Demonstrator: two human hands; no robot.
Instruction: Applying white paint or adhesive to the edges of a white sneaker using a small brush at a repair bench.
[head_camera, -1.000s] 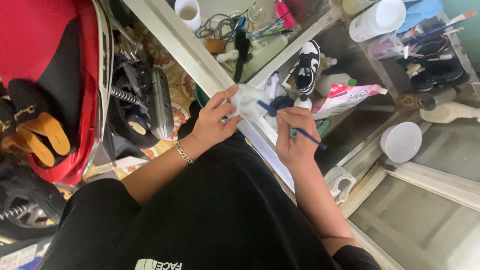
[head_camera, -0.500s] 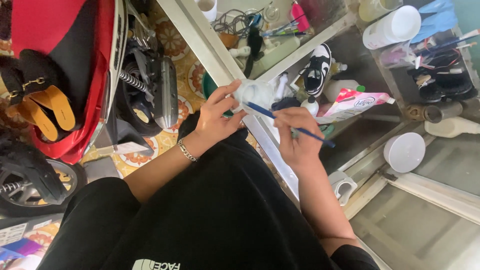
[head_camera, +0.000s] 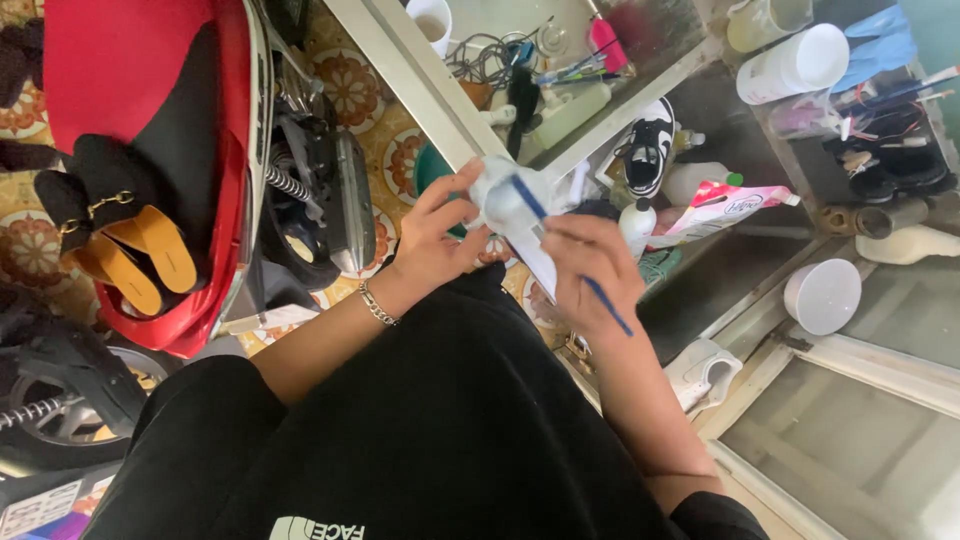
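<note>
We grip a white shoe (head_camera: 505, 195) in our left hand (head_camera: 440, 235), while our right hand (head_camera: 590, 275) holds a blue brush (head_camera: 570, 255) against it above our black-clad lap.

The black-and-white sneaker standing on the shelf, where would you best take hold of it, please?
Grip the black-and-white sneaker across its sides at the laced middle, coming from the open shelf front: bottles crowd one side, and the shelf edge bars the other.

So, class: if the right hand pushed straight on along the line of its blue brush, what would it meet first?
Most likely the white shoe gripped by the left hand: the right hand aims its blue brush at it, tip apparently touching already, though depth is unclear.
</note>
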